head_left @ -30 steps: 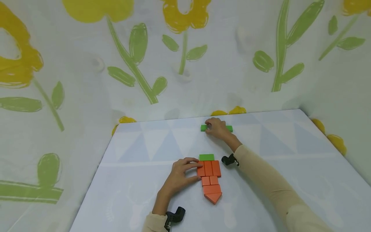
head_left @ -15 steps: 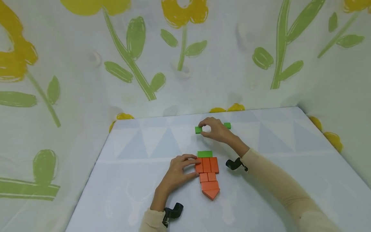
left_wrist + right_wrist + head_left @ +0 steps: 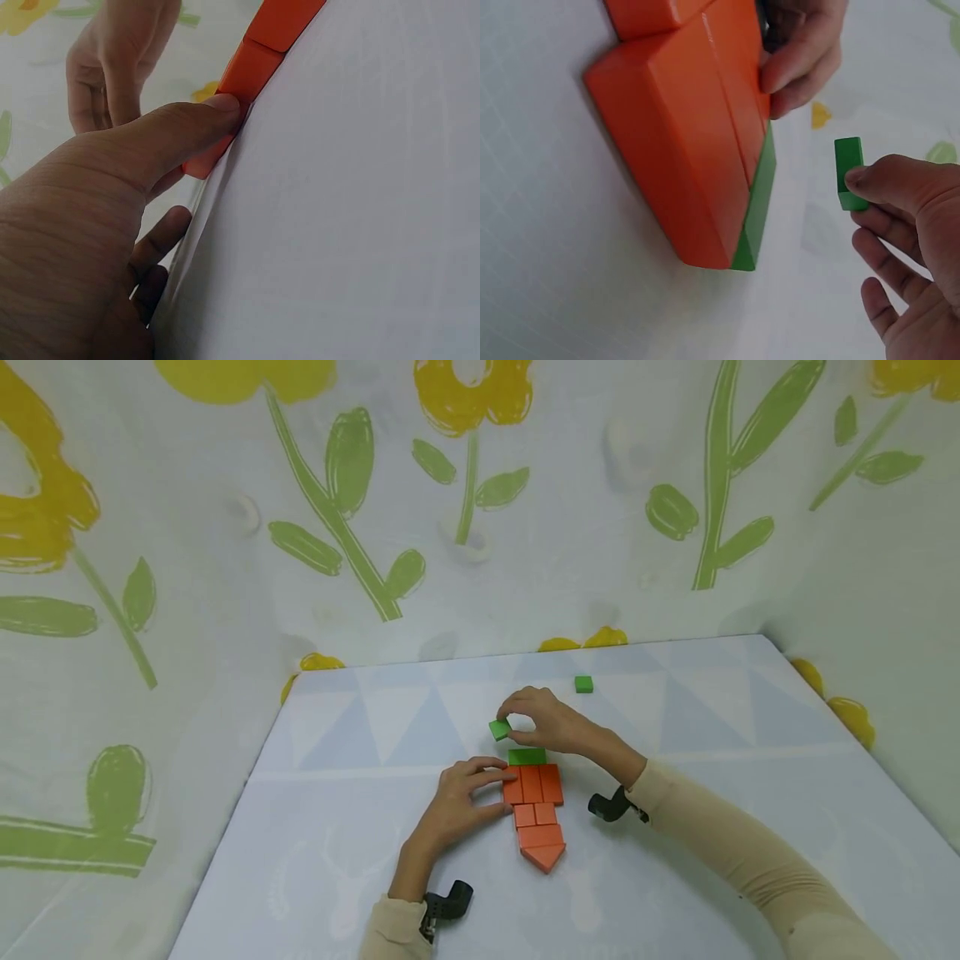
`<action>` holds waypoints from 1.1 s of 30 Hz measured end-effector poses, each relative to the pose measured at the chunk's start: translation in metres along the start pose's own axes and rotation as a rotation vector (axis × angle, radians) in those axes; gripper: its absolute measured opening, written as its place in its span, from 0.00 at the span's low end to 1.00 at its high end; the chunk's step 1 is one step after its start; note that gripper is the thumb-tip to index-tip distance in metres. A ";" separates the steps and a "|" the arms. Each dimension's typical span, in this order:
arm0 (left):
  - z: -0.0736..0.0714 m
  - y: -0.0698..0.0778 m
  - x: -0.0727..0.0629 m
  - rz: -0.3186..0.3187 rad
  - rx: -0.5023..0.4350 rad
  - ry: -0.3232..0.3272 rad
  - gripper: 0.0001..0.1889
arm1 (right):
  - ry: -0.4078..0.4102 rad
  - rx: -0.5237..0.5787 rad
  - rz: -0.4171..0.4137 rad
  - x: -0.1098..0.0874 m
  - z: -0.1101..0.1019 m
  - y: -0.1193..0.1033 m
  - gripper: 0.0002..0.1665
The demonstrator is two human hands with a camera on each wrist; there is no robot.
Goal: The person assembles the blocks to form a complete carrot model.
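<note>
Several orange blocks lie flat together, with a pointed orange block at the near end and a green rectangular block along the far edge. My left hand holds the left side of this group, thumb and fingertips on the leftmost orange block. Just beyond the green rectangular block, my right hand pinches a small green block between thumb and finger. In the right wrist view that small green block hangs in the air, apart from the group, the other fingers spread loosely.
Another small green block lies near the back edge of the white patterned table. A flower-printed curtain rises behind and beside the table. Black wrist cameras are strapped to both wrists.
My right hand has lifted the small green block from the back of the table and brought it nearer, to the group's far left corner. My left hand stays at the orange blocks.
</note>
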State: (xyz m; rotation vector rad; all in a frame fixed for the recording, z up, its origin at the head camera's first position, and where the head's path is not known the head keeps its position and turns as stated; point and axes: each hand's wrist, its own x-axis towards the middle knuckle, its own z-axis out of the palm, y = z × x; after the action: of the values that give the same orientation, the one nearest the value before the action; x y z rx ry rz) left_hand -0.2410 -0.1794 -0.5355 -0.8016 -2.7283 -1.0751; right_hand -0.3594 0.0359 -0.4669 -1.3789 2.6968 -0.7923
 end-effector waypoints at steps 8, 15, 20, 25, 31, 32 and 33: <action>0.000 -0.001 0.001 -0.010 0.008 -0.002 0.22 | -0.065 -0.023 0.022 0.001 0.005 -0.003 0.13; 0.002 -0.003 0.000 0.013 0.002 0.014 0.21 | -0.083 -0.070 -0.002 -0.001 0.011 -0.003 0.15; 0.001 -0.003 0.000 0.001 -0.001 0.007 0.21 | -0.090 -0.078 -0.006 0.000 0.013 -0.001 0.14; 0.001 -0.003 -0.001 0.006 -0.003 0.011 0.22 | -0.114 -0.076 -0.005 -0.001 0.016 0.004 0.14; 0.001 -0.004 0.000 -0.001 -0.007 0.010 0.22 | -0.138 -0.086 -0.005 0.000 0.017 0.008 0.13; 0.001 -0.004 0.000 0.001 -0.004 0.011 0.22 | -0.141 -0.085 -0.005 0.000 0.017 0.008 0.13; 0.001 -0.004 0.000 0.002 -0.002 0.012 0.22 | -0.144 -0.083 -0.006 0.000 0.017 0.008 0.13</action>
State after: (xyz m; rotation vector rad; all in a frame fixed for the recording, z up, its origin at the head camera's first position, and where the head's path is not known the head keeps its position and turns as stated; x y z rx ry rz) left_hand -0.2427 -0.1813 -0.5381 -0.7958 -2.7167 -1.0785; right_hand -0.3618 0.0323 -0.4850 -1.4020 2.6431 -0.5637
